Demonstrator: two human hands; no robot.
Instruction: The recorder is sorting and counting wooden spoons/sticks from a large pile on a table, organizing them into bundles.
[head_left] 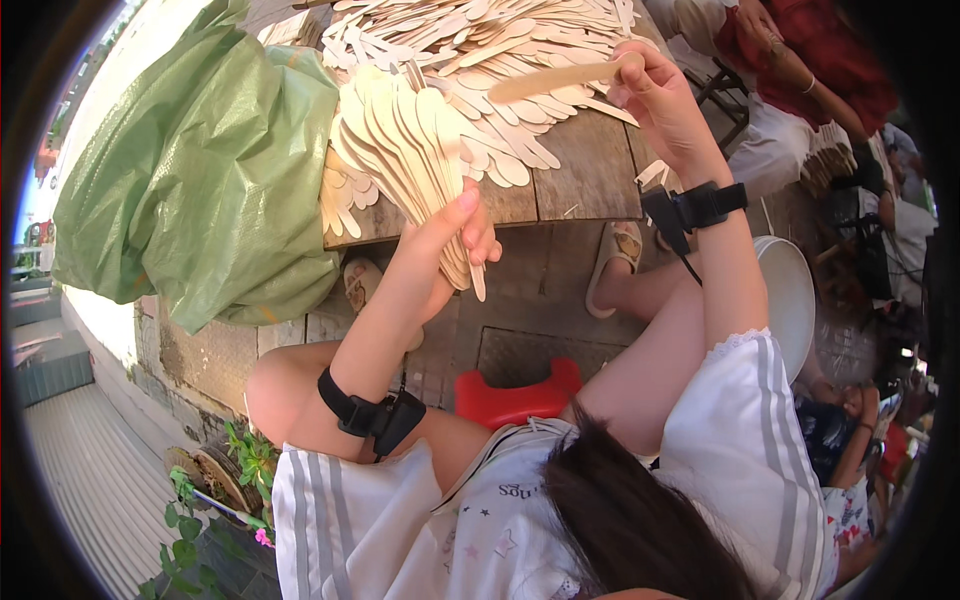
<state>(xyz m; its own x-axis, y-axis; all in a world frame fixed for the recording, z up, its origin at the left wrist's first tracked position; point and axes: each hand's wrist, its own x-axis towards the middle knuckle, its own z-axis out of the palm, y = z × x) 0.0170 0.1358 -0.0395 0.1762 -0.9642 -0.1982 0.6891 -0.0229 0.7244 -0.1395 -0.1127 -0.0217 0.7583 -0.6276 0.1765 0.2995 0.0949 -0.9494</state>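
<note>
My left hand (462,232) is closed around the narrow ends of a fanned bundle of pale wooden cutlery pieces (400,140). Their broad rounded ends point up and away, toward the table. Raised over the table's right side, my right hand (655,100) pinches a single wooden cutlery piece (550,80) by one end. That piece is flat and slightly darker, knife-like in outline, and it points left toward the bundle without touching it. A large heap of similar wooden pieces (500,110) covers the wooden table (585,165) beyond both hands.
A green woven sack (200,170) bulges against the table's left side. Under the table edge, between my legs, is a red plastic stool (520,392). A white bucket (785,300) stands by my right arm. Other people (800,80) sit at the right. Potted plants (245,460) are at lower left.
</note>
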